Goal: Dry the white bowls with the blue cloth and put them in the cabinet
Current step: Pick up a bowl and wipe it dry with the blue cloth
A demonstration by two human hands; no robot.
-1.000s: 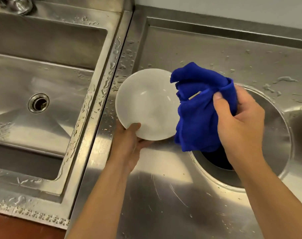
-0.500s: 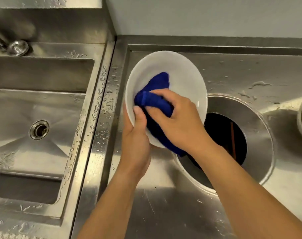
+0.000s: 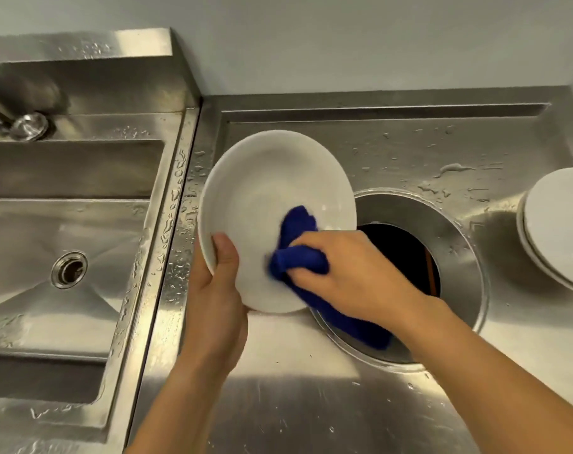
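A white bowl (image 3: 265,191) is held tilted above the steel counter, its inside facing me. My left hand (image 3: 219,306) grips its lower left rim, thumb inside. My right hand (image 3: 354,276) presses a bunched blue cloth (image 3: 298,253) against the bowl's lower right inner wall; the cloth's tail hangs below my wrist over the round opening. A stack of more white bowls (image 3: 560,227) sits at the right edge of the view, partly cut off.
A round waste opening (image 3: 455,231) with a dark hole lies in the wet steel counter (image 3: 278,388) right of the bowl. A deep steel sink (image 3: 49,244) with a drain fills the left; a tap (image 3: 19,122) is at its back. A wall runs behind.
The cloth went from beside the bowl into it, and my right hand has since wiped from the bowl's left-centre down to its lower right. The view has shifted, showing the stacked bowls at right.
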